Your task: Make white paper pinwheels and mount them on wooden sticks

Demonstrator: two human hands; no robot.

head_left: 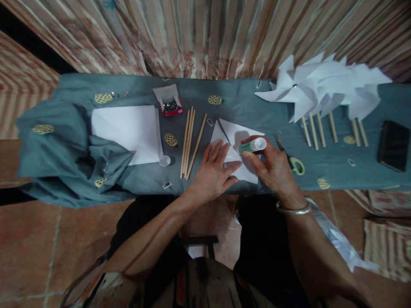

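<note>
A white square of paper (pixel 242 130) with slits cut in from its corners lies in front of me on the cloth. My left hand (pixel 213 171) rests flat on its left part, fingers spread. In my right hand (pixel 269 164) is a glue stick (pixel 252 146), green and white, tilted over the middle of the paper; whether its tip touches the paper is hidden. Scissors (pixel 293 162) with green handles lie just right of my right hand. Several thin wooden sticks (pixel 189 141) lie left of the paper. The small white cap (pixel 165 161) sits farther left.
A stack of white paper (pixel 128 132) lies at the left, partly under bunched cloth (pixel 73 149). Behind the sticks stands an open red-and-white box (pixel 171 107) of metal pins. Several paper pinwheels (pixel 321 83) on sticks lie at the back right. A dark phone (pixel 394 145) is at the far right.
</note>
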